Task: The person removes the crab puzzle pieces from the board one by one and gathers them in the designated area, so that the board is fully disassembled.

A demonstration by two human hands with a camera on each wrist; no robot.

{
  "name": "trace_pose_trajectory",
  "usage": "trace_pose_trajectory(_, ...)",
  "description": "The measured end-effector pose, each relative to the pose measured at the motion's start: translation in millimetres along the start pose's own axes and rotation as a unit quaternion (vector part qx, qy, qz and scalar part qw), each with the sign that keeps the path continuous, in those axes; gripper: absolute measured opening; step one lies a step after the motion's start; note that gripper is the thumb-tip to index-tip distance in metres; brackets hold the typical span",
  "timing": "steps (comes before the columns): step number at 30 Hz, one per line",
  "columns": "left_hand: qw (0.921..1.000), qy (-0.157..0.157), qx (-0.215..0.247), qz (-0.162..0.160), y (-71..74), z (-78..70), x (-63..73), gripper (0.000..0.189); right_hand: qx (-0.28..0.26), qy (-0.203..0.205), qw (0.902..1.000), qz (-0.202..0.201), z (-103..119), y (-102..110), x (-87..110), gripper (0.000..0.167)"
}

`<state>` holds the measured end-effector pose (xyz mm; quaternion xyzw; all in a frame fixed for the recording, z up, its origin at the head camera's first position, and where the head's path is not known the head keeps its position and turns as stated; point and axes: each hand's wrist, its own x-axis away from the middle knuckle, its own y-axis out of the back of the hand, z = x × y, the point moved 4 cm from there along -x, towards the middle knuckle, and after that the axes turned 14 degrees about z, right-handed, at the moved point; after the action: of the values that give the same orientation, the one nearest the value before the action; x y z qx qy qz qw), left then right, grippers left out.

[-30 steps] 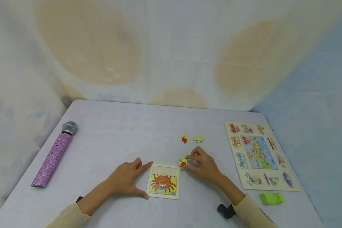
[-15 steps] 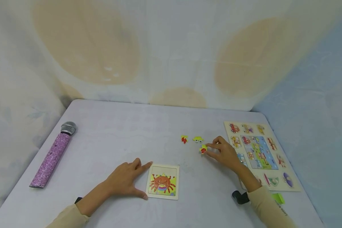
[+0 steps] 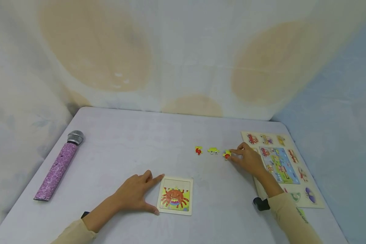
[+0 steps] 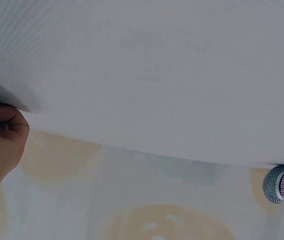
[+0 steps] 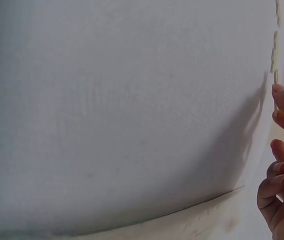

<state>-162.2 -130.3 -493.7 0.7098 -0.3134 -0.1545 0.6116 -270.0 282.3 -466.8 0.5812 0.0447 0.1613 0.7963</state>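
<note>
My left hand (image 3: 134, 193) rests on the table, thumb and index finger spread against the left edge of a small framed jigsaw puzzle (image 3: 160, 208). A red crab (image 3: 174, 196) fills its lower part, and the top strip shows bare wood. Farther right, my right hand (image 3: 250, 161) pinches a yellow and red puzzle piece (image 3: 227, 155) between thumb and index finger. Seen edge-on in the right wrist view, the piece (image 5: 276, 77) sits in the fingertips. A yellow piece with eyes (image 3: 213, 150) and a red and yellow piece (image 3: 198, 150) lie in a row to its left.
A pink glittery microphone (image 3: 58, 169) lies at the table's left. At the right is a larger wooden puzzle board (image 3: 311, 201) with vehicle pictures, partly under my right forearm. A green block (image 3: 302, 214) shows beside the right sleeve.
My right hand has carried the pinched piece from beside the framed puzzle, up and right, to the end of the row of loose pieces. My left hand has stayed in place.
</note>
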Motion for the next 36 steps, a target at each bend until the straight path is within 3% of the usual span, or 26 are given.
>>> trace_pose_trajectory(7,1.0000,-0.004,0.000,0.002,-0.2,-3.0,0.0,0.113,0.008,-0.018,0.9998,0.006,-10.4,-5.4,-4.5,0.040)
trace_pose_trajectory(12,1.0000,-0.006,-0.004,0.003,-0.1,-3.6,0.1,0.113,-0.001,-0.027,0.9996,-0.003,-5.1,-6.9,-2.0,0.049)
trace_pose_trajectory(16,0.9999,-0.004,-0.006,0.008,1.0,-3.1,0.6,0.113,-0.018,-0.009,0.9997,-0.015,17.0,-11.4,1.3,0.055)
trace_pose_trajectory(22,0.9999,0.000,-0.006,0.012,0.9,-1.1,1.4,0.113,-0.039,0.091,0.9946,-0.031,83.4,-24.6,9.1,0.051)
trace_pose_trajectory(25,0.9999,0.000,-0.006,0.012,-0.2,0.0,1.0,0.113,-0.060,0.151,0.9867,-0.005,120.3,-34.5,15.0,0.049)
trace_pose_trajectory(28,0.9999,0.001,-0.007,0.012,-1.1,1.0,0.4,0.113,-0.087,0.198,0.9750,0.051,153.1,-45.7,20.3,0.049)
trace_pose_trajectory(32,0.9999,-0.001,-0.006,0.010,-1.6,1.5,-0.1,0.113,-0.106,0.223,0.9600,0.133,184.8,-59.8,24.2,0.050)
trace_pose_trajectory(36,1.0000,-0.005,-0.002,0.008,-1.7,1.5,-0.1,0.113,-0.079,0.237,0.9525,0.174,202.4,-70.4,24.4,0.050)
